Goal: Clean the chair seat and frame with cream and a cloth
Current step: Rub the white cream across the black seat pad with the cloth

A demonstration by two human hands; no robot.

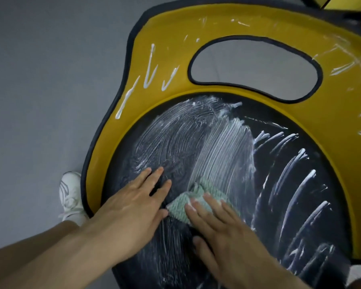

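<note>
A round black chair seat [175, 147] fills the middle of the view, smeared with white cream in broad streaks on its left and centre. Separate cream lines [296, 176] lie unspread on its right side. A yellow frame [167, 65] with a dark edge and an oval cut-out curves round the seat, with thin cream lines on it. My right hand [223, 230] presses flat on a folded pale green cloth [188, 201] on the seat. My left hand [131, 207] rests flat on the seat beside the cloth, fingers straight.
Grey floor [50, 80] lies to the left of the chair. A white shoe [70, 195] stands on the floor against the frame's left edge. Another yellow object [313, 2] shows at the top edge.
</note>
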